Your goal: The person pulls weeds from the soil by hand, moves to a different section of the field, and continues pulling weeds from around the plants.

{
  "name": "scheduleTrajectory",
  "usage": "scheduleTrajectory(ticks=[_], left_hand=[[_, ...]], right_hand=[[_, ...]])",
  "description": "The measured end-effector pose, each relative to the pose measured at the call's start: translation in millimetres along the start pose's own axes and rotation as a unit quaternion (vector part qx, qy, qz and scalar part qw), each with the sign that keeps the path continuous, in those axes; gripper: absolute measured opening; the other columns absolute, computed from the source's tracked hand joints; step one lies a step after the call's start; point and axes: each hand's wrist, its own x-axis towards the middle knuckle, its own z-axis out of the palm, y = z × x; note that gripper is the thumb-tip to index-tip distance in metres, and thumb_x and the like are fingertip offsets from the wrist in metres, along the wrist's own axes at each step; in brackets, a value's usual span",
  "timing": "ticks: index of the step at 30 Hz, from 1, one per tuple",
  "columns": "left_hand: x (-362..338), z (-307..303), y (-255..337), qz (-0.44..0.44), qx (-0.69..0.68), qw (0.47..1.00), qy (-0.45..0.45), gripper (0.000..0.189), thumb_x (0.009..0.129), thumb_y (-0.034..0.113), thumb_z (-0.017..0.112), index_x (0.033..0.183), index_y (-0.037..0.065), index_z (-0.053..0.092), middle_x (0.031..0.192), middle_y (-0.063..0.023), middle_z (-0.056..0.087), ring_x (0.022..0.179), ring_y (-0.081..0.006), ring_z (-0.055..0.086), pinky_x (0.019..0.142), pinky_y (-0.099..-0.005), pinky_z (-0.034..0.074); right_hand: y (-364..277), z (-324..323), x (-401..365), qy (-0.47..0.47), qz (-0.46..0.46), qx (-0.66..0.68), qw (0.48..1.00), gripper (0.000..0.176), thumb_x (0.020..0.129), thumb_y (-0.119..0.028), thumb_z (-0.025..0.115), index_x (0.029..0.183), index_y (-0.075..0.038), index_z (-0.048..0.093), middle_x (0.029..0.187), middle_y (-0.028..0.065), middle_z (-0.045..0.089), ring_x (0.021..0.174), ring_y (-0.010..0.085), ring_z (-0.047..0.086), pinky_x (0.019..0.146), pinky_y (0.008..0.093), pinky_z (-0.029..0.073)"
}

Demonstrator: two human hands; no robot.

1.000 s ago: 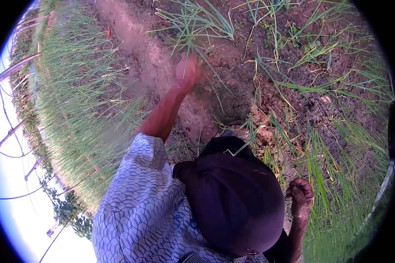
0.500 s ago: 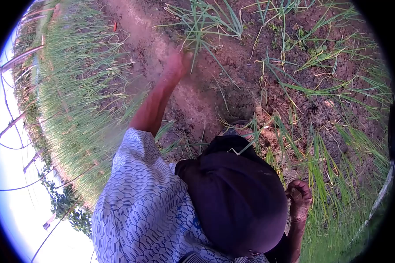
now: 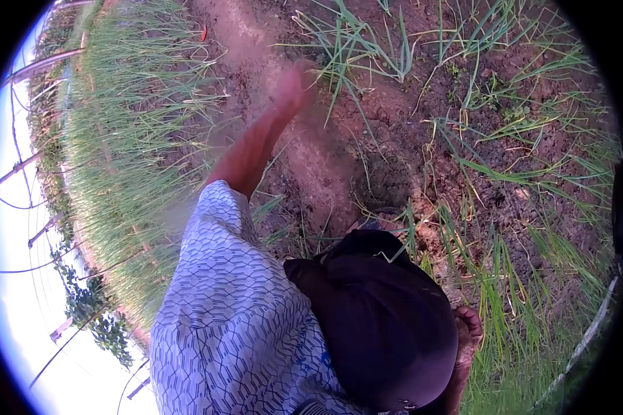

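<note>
My left hand (image 3: pixel 298 86) reaches out over the bare soil, at the end of an arm in a white and blue patterned sleeve (image 3: pixel 239 297). Motion smears its fingers, and I cannot tell whether they hold anything. Right beside the fingertips spread the long green leaves of an onion-like plant (image 3: pixel 349 48). Low on the right, my right hand (image 3: pixel 468 328) is closed, with its fingers curled in toward the palm. It sits against the far side of my dark-clothed bent knee (image 3: pixel 387 318), which covers part of the hand and wrist. Whatever those fingers contain is hidden.
Dense rows of thin green leaves (image 3: pixel 124 152) stand along the left. A strip of brown soil (image 3: pixel 318 166) runs between them and sparser plants (image 3: pixel 526 180) on the right. Part of a foot (image 3: pixel 384 223) shows beyond my knee. A small red object (image 3: pixel 204 32) lies at the upper left.
The whole view has shifted, with the ground sliding right. My left hand is still beside the leaves and blurred. My right hand is more hidden behind the knee.
</note>
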Motion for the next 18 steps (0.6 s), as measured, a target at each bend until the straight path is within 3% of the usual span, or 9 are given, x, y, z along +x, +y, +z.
scheduleTrajectory(ticks=[2, 3, 6, 8, 10, 12, 14, 17, 18], left_hand=[[16.5, 12.2, -3.1, 0.094, 0.051, 0.990, 0.091, 0.031, 0.090, 0.021, 0.057, 0.118, 0.009, 0.058, 0.100, -0.0181, 0.063, 0.093, -0.0361, 0.061, 0.081, -0.0415, 0.049], [22.8, 21.9, -7.3, 0.058, 0.010, 0.995, 0.077, 0.031, 0.088, 0.020, 0.060, 0.117, 0.008, 0.059, 0.106, -0.0181, 0.059, 0.096, -0.0364, 0.058, 0.085, -0.0392, 0.049], [38.5, 45.8, -19.6, 0.107, 0.086, 0.989, 0.058, 0.031, 0.088, 0.023, 0.061, 0.114, 0.006, 0.059, 0.101, -0.0173, 0.058, 0.088, -0.0362, 0.059, 0.081, -0.0398, 0.050], [59.1, 81.4, -49.8, 0.042, -0.240, 0.968, 0.064, 0.033, 0.085, 0.014, 0.060, 0.116, 0.007, 0.059, 0.106, -0.0217, 0.055, 0.092, -0.0407, 0.060, 0.080, -0.0455, 0.050], [57.3, 77.3, -39.9, 0.017, -0.241, 0.969, 0.051, 0.033, 0.083, 0.011, 0.059, 0.116, 0.007, 0.060, 0.108, -0.0237, 0.054, 0.093, -0.0431, 0.060, 0.079, -0.0487, 0.050], [35.5, 23.2, 16.6, 0.038, 0.082, 0.996, 0.024, 0.029, 0.084, 0.012, 0.058, 0.112, 0.007, 0.060, 0.106, -0.0233, 0.055, 0.092, -0.0435, 0.061, 0.078, -0.0494, 0.051], [37.6, 21.0, 24.6, -0.012, -0.010, 1.000, 0.015, 0.023, 0.083, 0.014, 0.058, 0.104, 0.004, 0.059, 0.104, -0.0230, 0.056, 0.091, -0.0436, 0.061, 0.077, -0.0500, 0.051], [24.1, 19.5, 22.5, 0.054, 0.050, 0.994, 0.079, 0.019, 0.083, 0.011, 0.057, 0.100, 0.001, 0.059, 0.099, -0.0246, 0.057, 0.090, -0.0434, 0.060, 0.073, -0.0507, 0.051], [20.2, 38.6, 0.2, 0.008, 0.011, 0.996, 0.084, 0.021, 0.084, 0.012, 0.058, 0.101, 0.001, 0.058, 0.097, -0.0234, 0.058, 0.086, -0.0413, 0.062, 0.070, -0.0486, 0.051]], right_hand=[[2.3, -1.0, 2.3, -0.003, -0.013, -0.009, 1.000, 0.022, 0.085, -0.014, 0.065, 0.104, -0.003, 0.060, 0.089, 0.0051, 0.063, 0.072, 0.0135, 0.062, 0.060, 0.0277, 0.053], [1.7, -2.2, 2.2, -0.006, -0.016, -0.013, 1.000, 0.022, 0.085, -0.013, 0.064, 0.104, -0.003, 0.060, 0.089, 0.0054, 0.063, 0.071, 0.0135, 0.062, 0.060, 0.0279, 0.053], [-1.5, -1.9, 1.8, 0.006, -0.015, -0.011, 1.000, 0.022, 0.085, -0.013, 0.064, 0.104, -0.003, 0.060, 0.089, 0.0060, 0.063, 0.071, 0.0140, 0.062, 0.060, 0.0283, 0.053], [-3.5, 0.0, 0.5, 0.011, -0.014, -0.006, 1.000, 0.022, 0.085, -0.013, 0.063, 0.104, -0.003, 0.060, 0.089, 0.0063, 0.063, 0.071, 0.0143, 0.062, 0.061, 0.0286, 0.053], [-6.8, 3.1, -0.2, 0.005, -0.018, -0.004, 1.000, 0.022, 0.086, -0.013, 0.064, 0.104, -0.002, 0.060, 0.089, 0.0065, 0.064, 0.071, 0.0145, 0.062, 0.061, 0.0288, 0.053], [-1.2, -0.1, 2.1, -0.006, -0.021, -0.015, 1.000, 0.023, 0.086, -0.015, 0.065, 0.104, -0.002, 0.060, 0.089, 0.0064, 0.063, 0.071, 0.0143, 0.062, 0.061, 0.0287, 0.053], [0.2, -0.4, 1.5, -0.010, -0.021, -0.022, 0.999, 0.024, 0.086, -0.016, 0.066, 0.104, -0.002, 0.060, 0.089, 0.0063, 0.063, 0.071, 0.0141, 0.062, 0.061, 0.0287, 0.053], [-4.5, 0.4, 0.5, 0.000, -0.020, -0.025, 0.999, 0.024, 0.087, -0.017, 0.067, 0.104, -0.002, 0.059, 0.089, 0.0060, 0.063, 0.070, 0.0138, 0.062, 0.061, 0.0285, 0.052], [-5.9, 0.1, -0.9, 0.006, -0.020, -0.017, 1.000, 0.024, 0.087, -0.017, 0.066, 0.104, -0.002, 0.059, 0.089, 0.0060, 0.063, 0.070, 0.0139, 0.062, 0.062, 0.0285, 0.052]])
